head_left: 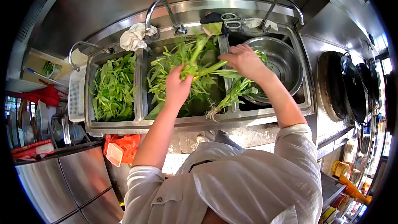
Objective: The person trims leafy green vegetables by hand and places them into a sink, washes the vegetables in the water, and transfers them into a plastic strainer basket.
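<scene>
Over the middle basin (141, 95) of a steel sink, my left hand (179, 84) is closed round a bunch of green stems (199, 52). My right hand (245, 61) is at the right end of these stems, its fingers pinched together; the stem tip there is too small to make out clearly. Loose leafy greens (161, 72) lie in the middle basin below my left hand. More leaves (114, 87) fill the left basin. Under my right hand, a rooted bunch (236, 93) lies across the divider, its pale roots (213, 111) toward the front rim.
A large steel bowl (288, 64) sits in the right basin. Taps (166, 6) arch over the back edge, beside a white cloth (134, 37) and scissors (232, 20). A white basket (76, 95) stands left of the sink, woks (331, 85) right. A red bag (128, 144) hangs below.
</scene>
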